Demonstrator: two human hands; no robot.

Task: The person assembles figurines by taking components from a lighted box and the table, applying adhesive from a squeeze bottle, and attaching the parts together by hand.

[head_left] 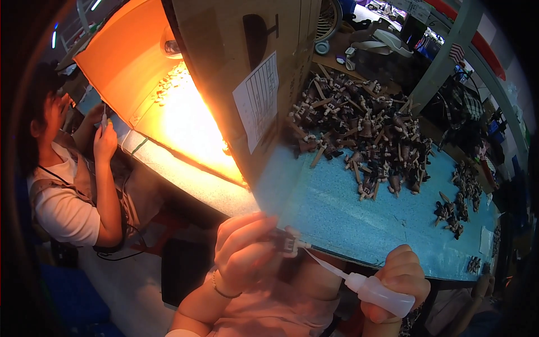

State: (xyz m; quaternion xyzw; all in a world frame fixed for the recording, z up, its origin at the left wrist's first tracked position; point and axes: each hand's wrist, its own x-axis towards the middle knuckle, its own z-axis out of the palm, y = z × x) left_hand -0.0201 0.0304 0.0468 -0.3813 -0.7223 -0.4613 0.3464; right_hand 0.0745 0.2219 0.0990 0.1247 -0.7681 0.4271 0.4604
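Observation:
My left hand (pixel 242 254) is closed on a small toy figure (pixel 288 244) with a dark body and pale arms, held out in front of the table edge. My fingers hide part of it. In my right hand (pixel 397 275) is a white squeeze bottle (pixel 384 297), tilted so that its long thin nozzle points up and left. The nozzle's tip is close to the figure's pale arm; whether they touch I cannot tell. Beyond both hands, a large heap of similar figures (pixel 370 135) lies on the blue tabletop (pixel 348 216), many with flat wooden sticks among them.
A tall cardboard panel (pixel 222 62) with a paper sheet stands left of the heap. Behind it, a brightly lit cardboard box (pixel 118 62) glows orange. Smaller figure piles (pixel 457 196) lie at the right. Another person (pixel 73 185) sits at the left, holding a tool.

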